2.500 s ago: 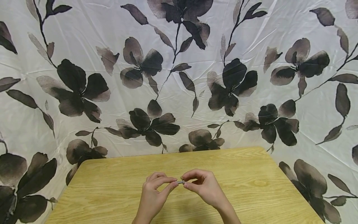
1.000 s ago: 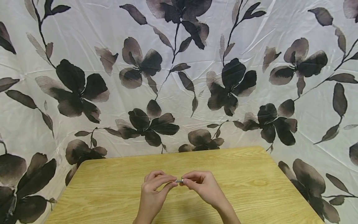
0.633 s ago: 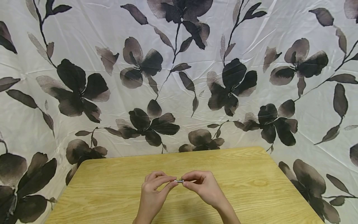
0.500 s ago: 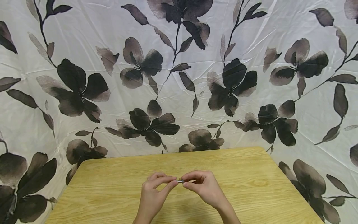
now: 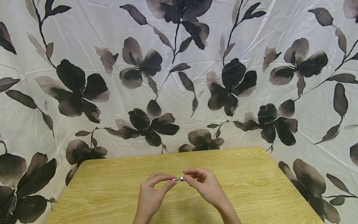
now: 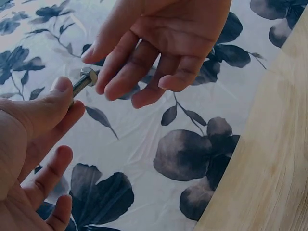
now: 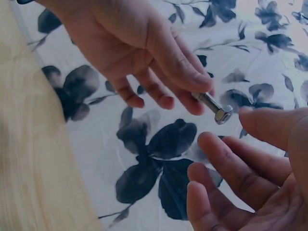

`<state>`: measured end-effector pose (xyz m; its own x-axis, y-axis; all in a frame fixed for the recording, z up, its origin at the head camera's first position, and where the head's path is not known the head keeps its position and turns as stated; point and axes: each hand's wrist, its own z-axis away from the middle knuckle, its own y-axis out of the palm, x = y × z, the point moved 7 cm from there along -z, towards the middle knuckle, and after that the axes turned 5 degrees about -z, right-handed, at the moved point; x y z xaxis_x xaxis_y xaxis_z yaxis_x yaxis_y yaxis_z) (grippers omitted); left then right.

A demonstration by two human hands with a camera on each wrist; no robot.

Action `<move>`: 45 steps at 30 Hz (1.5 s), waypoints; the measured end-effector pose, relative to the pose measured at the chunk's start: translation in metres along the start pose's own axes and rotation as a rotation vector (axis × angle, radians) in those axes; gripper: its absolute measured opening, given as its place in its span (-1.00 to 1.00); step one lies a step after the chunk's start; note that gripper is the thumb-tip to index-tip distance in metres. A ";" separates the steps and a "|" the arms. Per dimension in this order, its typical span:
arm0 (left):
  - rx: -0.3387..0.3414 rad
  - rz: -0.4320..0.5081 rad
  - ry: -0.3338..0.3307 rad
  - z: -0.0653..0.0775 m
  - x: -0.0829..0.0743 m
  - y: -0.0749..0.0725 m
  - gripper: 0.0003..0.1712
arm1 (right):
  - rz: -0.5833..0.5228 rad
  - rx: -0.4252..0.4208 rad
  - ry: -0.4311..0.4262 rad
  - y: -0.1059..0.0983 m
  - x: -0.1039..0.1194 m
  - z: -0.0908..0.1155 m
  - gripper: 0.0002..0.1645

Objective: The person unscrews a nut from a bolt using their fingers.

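Note:
A small silver bolt (image 5: 177, 179) is pinched between the thumb and index finger of my left hand (image 5: 152, 193), above the table. Its threaded shaft (image 7: 211, 101) points toward my right hand. On that end sits a hexagonal piece (image 7: 224, 114) that looks like a nut; the left fingertips hide the bolt's other end. My right hand (image 5: 205, 188) is just beside the hexagonal end, thumb and fingers spread apart with nothing between them. In the left wrist view, a small gap shows between the right fingertips and the bolt (image 6: 86, 79).
Beneath both hands is a wood-grain table (image 5: 112, 186) with rounded far corners. A white cloth with dark printed flowers (image 5: 195, 93) hangs behind it and along both sides.
My right thumb and fingers, earlier pinching the bolt's hexagonal end, have come off it and spread. The left hand has shifted slightly left with the bolt, exposing that end.

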<state>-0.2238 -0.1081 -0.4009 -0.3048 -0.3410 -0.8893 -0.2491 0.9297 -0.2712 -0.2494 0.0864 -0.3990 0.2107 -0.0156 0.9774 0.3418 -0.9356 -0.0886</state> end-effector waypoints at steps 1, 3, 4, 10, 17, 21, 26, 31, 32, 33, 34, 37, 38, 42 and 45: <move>0.001 -0.002 0.001 0.000 0.000 0.000 -0.80 | 0.009 -0.001 0.005 0.000 0.000 0.000 -0.69; 0.006 -0.008 0.006 0.001 -0.001 0.001 -0.78 | 0.017 0.011 0.007 0.001 -0.001 0.000 -0.71; 0.007 -0.012 0.011 0.001 -0.001 0.001 -0.77 | 0.020 0.018 0.009 0.001 -0.001 0.000 -0.72; -0.017 -0.055 0.080 0.002 -0.004 0.001 -0.73 | 0.010 0.047 0.013 0.003 -0.003 0.000 -0.73; -0.051 -0.094 0.124 0.003 -0.007 0.000 -0.77 | -0.045 0.060 -0.001 0.004 -0.004 0.000 -0.74; -0.049 -0.107 0.103 0.002 -0.006 0.001 -0.79 | -0.034 0.055 -0.023 0.003 -0.002 0.000 -0.75; -0.009 -0.070 0.051 0.001 0.000 0.002 -0.82 | -0.048 0.051 -0.011 0.003 -0.004 0.000 -0.76; 0.043 0.036 -0.040 0.000 0.006 0.004 -0.90 | -0.056 0.051 -0.058 0.004 0.000 0.001 -0.74; 0.048 0.051 -0.054 0.000 0.006 0.004 -0.91 | -0.053 0.045 -0.063 0.004 0.000 0.002 -0.73; 0.051 0.066 -0.065 0.000 0.006 0.004 -0.92 | -0.047 0.037 -0.070 0.003 0.001 0.002 -0.72; 0.051 0.077 -0.073 0.000 0.006 0.004 -0.93 | -0.043 0.024 -0.070 0.003 0.001 0.002 -0.71; 0.038 0.094 -0.083 -0.001 0.008 0.002 -0.92 | -0.029 -0.005 -0.057 0.001 0.001 0.001 -0.71; 0.033 0.096 -0.085 -0.001 0.008 0.001 -0.91 | -0.024 -0.009 -0.054 0.001 0.001 0.001 -0.72; 0.019 0.100 -0.067 -0.002 0.008 0.001 -0.90 | 0.003 0.009 -0.049 0.003 0.001 0.000 -0.74; 0.011 0.100 -0.046 -0.001 0.007 0.001 -0.88 | 0.006 0.019 -0.025 0.004 0.000 0.000 -0.74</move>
<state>-0.2274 -0.1092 -0.4067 -0.2850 -0.2400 -0.9280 -0.2092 0.9604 -0.1842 -0.2486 0.0829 -0.3997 0.2359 -0.0123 0.9717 0.3574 -0.9287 -0.0986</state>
